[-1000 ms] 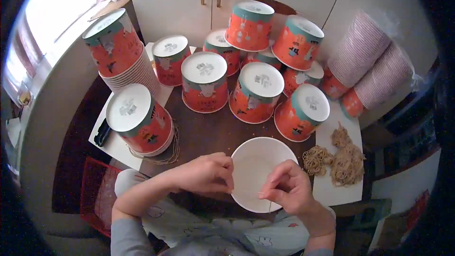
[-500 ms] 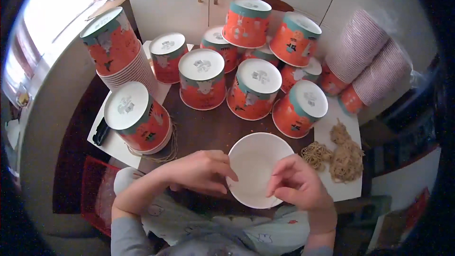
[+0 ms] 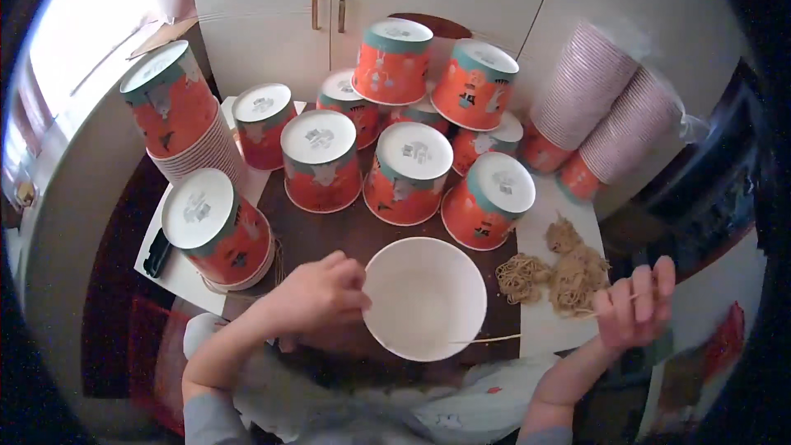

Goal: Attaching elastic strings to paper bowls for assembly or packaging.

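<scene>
A paper bucket stands mouth up at the table's near edge, its white inside facing me. My left hand is closed at the bucket's left rim; what its fingers pinch, if anything, is hidden. Out to the right, my right hand is raised and closed around a thin tan cord. A piece of tan cord crosses the bucket's right rim from inside and runs toward that hand. Against the white board its middle stretch is hard to follow. Tangled bundles of the same cord lie between the bucket and my right hand.
Several upside-down orange-and-green paper buckets stand beyond the open one, some stacked. A bucket with cord under it and a tall nested stack are at left. Bagged bucket stacks lean at far right. A black tool lies left.
My right hand has moved from the bucket's right rim out to the right and up, closing on the cord. A cord now shows over the rim. The whole view has shifted slightly.
</scene>
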A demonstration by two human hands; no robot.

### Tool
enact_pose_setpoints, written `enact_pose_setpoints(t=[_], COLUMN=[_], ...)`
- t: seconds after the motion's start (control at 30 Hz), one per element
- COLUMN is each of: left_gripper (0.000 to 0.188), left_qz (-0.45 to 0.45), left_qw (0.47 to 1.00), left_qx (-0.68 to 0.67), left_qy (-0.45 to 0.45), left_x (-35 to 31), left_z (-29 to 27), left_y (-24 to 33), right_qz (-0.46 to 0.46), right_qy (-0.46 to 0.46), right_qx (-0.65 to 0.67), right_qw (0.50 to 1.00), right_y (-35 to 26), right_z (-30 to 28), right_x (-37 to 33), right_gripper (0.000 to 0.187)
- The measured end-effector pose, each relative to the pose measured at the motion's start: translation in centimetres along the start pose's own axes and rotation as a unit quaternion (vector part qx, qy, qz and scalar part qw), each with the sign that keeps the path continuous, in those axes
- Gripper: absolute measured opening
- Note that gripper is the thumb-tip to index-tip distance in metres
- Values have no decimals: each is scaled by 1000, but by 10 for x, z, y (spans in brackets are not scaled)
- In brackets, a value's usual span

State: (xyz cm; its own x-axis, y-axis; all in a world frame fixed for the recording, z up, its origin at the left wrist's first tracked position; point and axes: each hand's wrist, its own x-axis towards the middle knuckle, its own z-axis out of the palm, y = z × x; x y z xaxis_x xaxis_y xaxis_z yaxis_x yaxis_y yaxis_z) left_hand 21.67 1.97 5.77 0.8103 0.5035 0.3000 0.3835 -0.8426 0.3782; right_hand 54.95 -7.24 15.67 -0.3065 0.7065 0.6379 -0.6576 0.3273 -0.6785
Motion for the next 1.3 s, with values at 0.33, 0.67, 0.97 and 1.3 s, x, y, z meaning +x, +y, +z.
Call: enact_pose_setpoints(t=[0.33, 0.67, 0.97, 1.3], left_gripper=[44, 54, 25, 21], left_qz=[119, -148, -310, -186], left_qw=[992, 973, 948, 968], left_qx=[7, 134, -76, 99], left_qy=[-39, 112, -2, 134], left_x=[8, 0, -3, 79], left_z=[39, -14, -1, 19], left_y=[87, 34, 13, 25], right_qz=[92, 211, 124, 70], right_qy=[200, 192, 227, 264], right_qx=[-129, -33, -61, 77], right_qw=[967, 958, 964, 959], right_y=[36, 66, 45, 54], right_z=[-2, 2, -11, -11], right_x=[8, 19, 20, 3], right_gripper=[49, 49, 52, 55])
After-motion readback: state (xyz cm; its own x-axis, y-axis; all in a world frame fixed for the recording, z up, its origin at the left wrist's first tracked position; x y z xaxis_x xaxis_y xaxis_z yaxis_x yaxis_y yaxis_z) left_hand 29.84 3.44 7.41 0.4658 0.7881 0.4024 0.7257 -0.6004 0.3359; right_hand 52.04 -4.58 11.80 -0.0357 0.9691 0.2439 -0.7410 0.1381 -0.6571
